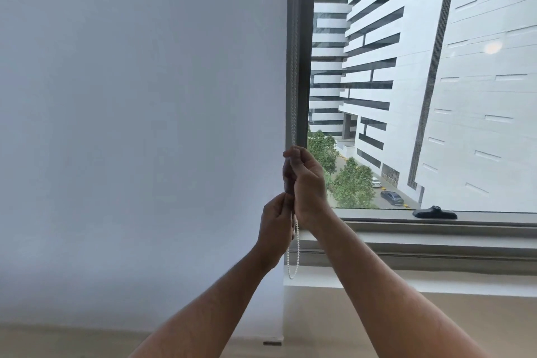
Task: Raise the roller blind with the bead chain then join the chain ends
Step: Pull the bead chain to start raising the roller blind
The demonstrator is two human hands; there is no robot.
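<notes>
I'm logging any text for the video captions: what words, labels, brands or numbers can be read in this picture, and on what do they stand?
None can be read.
The roller blind, bead chain and window frame carry no print.
The black window handle shows no legible mark.
The cars in the street below are too small for plates or badges to be read.
The buildings outside show no signs.

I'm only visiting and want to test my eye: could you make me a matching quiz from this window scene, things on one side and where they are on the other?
Things:
1. right hand
2. left hand
3. blind
4. black handle

Places:
A. on the window's bottom frame
B. covering the left pane
C. upper grip on the chain
D. lower grip on the chain

Pairs: 1-C, 2-D, 3-B, 4-A
</notes>
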